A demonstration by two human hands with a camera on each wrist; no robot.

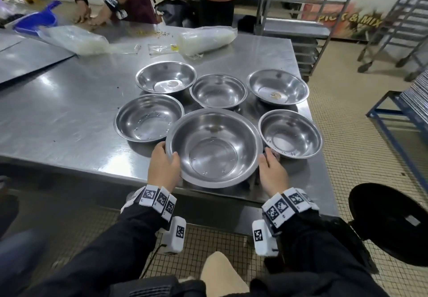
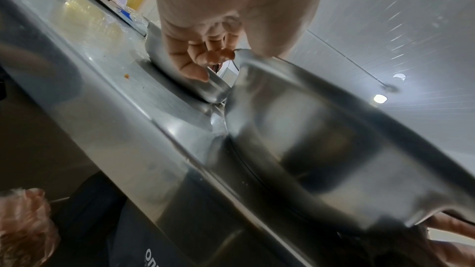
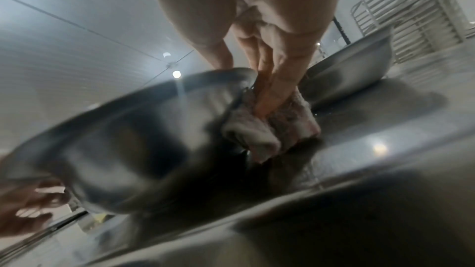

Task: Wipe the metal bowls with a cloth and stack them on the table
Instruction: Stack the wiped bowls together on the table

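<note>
Several empty metal bowls stand on the steel table [image 1: 69, 111]. The large bowl [image 1: 214, 148] is nearest me, by the front edge. My left hand [image 1: 163, 164] grips its left rim; in the left wrist view the fingers [image 2: 203, 58] curl under the rim of the large bowl [image 2: 321, 149]. My right hand [image 1: 272, 171] is at the right rim. In the right wrist view its fingers [image 3: 272, 92] hold a crumpled pinkish cloth [image 3: 270, 129] against the outer wall of the large bowl [image 3: 128, 139]. Smaller bowls stand left [image 1: 149, 117] and right [image 1: 290, 133] of it.
Three more bowls stand behind: [image 1: 166, 77], [image 1: 218, 91], [image 1: 278, 87]. Two plastic bags [image 1: 76, 39], [image 1: 206, 39] and a blue scoop [image 1: 37, 19] lie at the far side, where another person's hands [image 1: 92, 18] work. Metal racks [image 1: 301, 30] and a black stool [image 1: 391, 222] stand right.
</note>
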